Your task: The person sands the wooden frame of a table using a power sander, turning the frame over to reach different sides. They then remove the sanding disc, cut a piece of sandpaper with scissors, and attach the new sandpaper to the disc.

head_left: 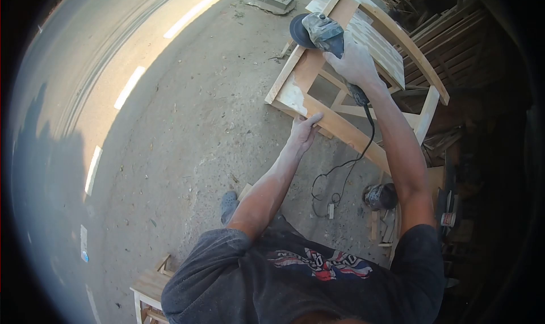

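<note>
My right hand (355, 61) is wrapped round the body of a dusty angle grinder (325, 30), whose round dark disc lies over the upper left edge of a wooden frame (346, 130). My left hand (305, 132) grips the frame's near rail, thumb on top and the other fingers partly hidden beneath. Beside that thumb, a whitish patch (291, 97) covers the frame's corner. From the grinder's rear a black cord (372, 132) hangs down and loops on the ground.
A dark, stained can (380, 197) stands on the ground below the frame, near wood offcuts (374, 226). Stacked slats (448, 40) fill the upper right. A small wooden stool (149, 284) is at the lower left. The road (113, 46) runs along the left.
</note>
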`<state>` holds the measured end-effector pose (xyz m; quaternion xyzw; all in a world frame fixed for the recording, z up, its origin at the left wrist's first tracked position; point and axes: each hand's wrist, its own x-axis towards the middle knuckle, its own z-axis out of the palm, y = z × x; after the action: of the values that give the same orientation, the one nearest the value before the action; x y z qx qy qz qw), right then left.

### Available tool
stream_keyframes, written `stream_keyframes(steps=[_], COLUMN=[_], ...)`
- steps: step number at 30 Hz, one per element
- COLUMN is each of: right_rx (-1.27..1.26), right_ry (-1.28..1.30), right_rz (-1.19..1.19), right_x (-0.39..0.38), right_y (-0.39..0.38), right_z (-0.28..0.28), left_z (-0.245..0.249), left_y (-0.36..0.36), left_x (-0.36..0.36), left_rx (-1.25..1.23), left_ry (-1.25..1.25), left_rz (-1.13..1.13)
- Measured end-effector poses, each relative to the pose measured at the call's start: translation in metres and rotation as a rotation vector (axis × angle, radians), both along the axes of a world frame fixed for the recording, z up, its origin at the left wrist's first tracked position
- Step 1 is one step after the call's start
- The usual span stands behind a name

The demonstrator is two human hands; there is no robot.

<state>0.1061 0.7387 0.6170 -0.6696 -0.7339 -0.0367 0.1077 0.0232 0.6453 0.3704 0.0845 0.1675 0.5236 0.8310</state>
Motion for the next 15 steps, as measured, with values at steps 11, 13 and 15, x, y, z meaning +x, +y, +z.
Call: stream_keyframes(steps=[11,13,15], right_rx=[-0.087,-0.145,-0.126], right_ry=[-0.07,0.051,0.111], right_rz=[0.014,-0.103,-0.014], right_x=[0.012,-0.02,-0.022], right_y=[-0.016,-0.04,-0.055], right_z=[-0.039,-0.026,-0.03], left_z=[0.005,0.001,-0.007], left_y=[0.037,0.041,0.045], left_x=[0.001,0.001,0.009], left_rx=[0.087,0.141,0.143], left_ry=[0.071,0.077,0.087], left_rz=[-0.202,-0.238,-0.222])
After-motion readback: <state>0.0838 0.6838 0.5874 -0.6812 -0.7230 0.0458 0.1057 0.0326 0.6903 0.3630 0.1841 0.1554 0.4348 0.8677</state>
